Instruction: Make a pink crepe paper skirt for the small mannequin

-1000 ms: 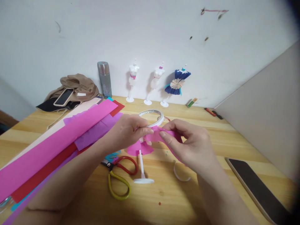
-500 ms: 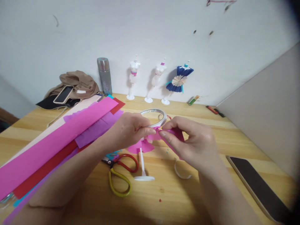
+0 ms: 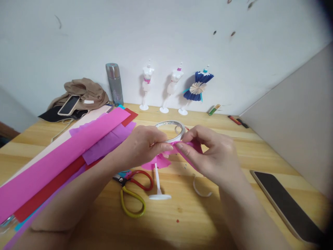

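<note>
Both thumbs and index fingers are closed on a pink crepe paper strip (image 3: 195,148), bunched between the hands. My left hand (image 3: 149,142) pinches its left end, and my right hand (image 3: 210,147) grips it a little to the right. Just behind the fingertips is a roll of tape (image 3: 183,129); whether it touches my hands I cannot tell. Below the left hand stands a small white mannequin stand (image 3: 157,184) with pink paper (image 3: 161,162) around its upper part. My fingers hide most of the figure. Scissors (image 3: 133,192) with one red and one yellow handle lie left of its base.
Long coloured paper sheets (image 3: 62,149) cover the left side. Along the wall stand a thermos (image 3: 114,85), two white mannequins (image 3: 148,78) and one mannequin in a blue paper dress (image 3: 199,86). A large phone (image 3: 283,205) lies at right. A curled white strip (image 3: 200,191) is nearer.
My right fingers have shifted slightly along the pink paper, closer to the left thumb. The left hand keeps its pinch. The view has moved slightly.
</note>
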### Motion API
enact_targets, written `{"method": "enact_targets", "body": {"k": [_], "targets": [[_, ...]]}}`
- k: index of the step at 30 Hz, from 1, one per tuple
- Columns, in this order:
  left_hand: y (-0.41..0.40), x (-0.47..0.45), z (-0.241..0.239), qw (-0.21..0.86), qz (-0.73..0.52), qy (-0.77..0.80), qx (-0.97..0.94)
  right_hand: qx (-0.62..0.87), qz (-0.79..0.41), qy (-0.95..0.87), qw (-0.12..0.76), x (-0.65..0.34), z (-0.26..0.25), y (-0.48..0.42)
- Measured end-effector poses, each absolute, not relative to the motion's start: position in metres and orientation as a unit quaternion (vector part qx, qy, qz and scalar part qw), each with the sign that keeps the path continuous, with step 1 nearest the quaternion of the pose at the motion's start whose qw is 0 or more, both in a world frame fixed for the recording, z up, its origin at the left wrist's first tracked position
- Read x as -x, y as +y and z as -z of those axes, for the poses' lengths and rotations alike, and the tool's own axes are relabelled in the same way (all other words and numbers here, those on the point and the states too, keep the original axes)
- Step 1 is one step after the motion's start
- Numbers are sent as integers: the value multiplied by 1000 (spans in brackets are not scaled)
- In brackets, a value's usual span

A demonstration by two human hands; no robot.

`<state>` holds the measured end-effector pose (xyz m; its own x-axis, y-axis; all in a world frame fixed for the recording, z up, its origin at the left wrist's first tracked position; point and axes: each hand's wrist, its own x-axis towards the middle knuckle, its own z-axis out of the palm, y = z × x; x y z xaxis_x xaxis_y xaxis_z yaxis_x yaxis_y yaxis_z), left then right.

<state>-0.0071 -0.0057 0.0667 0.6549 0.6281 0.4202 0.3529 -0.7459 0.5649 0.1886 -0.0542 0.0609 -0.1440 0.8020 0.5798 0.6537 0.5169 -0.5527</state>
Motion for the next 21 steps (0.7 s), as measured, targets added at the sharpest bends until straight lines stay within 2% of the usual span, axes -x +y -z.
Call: {"method": "enact_targets", "body": {"k": [9,14,21], "targets": [[1,13,-68,203,-272,218,-915,480,-220,-721,449,-195,-57,-43],[12,18,-65,251,-216,213,-919,482,-305,-727,382,-195,-53,-35],[23,29,-76,366,-167,218,-889,487,-411,-679,365,-190,-49,-28]]}}
